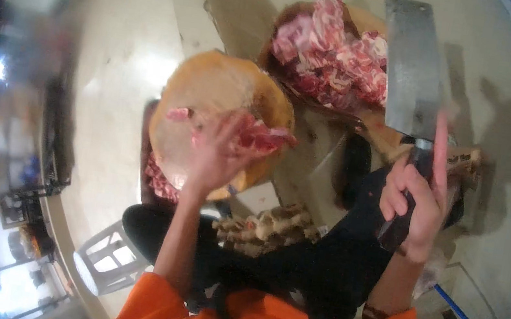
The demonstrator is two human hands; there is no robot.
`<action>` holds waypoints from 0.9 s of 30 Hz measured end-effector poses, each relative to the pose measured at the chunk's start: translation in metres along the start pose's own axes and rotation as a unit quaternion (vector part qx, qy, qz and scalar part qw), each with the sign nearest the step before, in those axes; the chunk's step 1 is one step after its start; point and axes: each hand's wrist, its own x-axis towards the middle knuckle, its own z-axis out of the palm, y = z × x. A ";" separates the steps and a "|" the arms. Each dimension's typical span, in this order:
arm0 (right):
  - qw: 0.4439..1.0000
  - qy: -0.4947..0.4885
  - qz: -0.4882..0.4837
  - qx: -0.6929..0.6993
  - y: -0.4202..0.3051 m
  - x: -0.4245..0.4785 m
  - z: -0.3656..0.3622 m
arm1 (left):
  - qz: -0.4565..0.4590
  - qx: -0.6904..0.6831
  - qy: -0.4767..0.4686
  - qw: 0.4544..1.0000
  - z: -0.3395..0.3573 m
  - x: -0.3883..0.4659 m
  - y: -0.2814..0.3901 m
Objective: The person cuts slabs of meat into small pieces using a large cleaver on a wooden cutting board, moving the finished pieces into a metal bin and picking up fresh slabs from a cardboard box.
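My right hand (418, 202) grips the dark handle of a broad cleaver (410, 68), raised to the right of the chopping block with its blade pointing away from me. One finger lies straight along the handle. My left hand (216, 156) is blurred and spread over the near left part of a piece of raw red meat (261, 136). Whether its fingers pinch the meat cannot be made out. Beneath is a thick round wooden chopping block (212, 80). A small cut chunk of meat (177, 113) lies on it, left of my fingers.
Beyond the block, a large heap of raw meat (333, 62) fills a dark-rimmed container (321, 111). Chopped meat (160, 178) sits low at the block's left. A grey plastic stool (111, 261) stands near left, a cardboard box (463, 159) at right, and a blue rod (463, 316) near right.
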 end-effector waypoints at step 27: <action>0.820 -0.323 -0.024 -0.473 0.095 -0.074 0.100 | -0.268 -0.142 0.171 0.937 0.011 -0.144 -0.073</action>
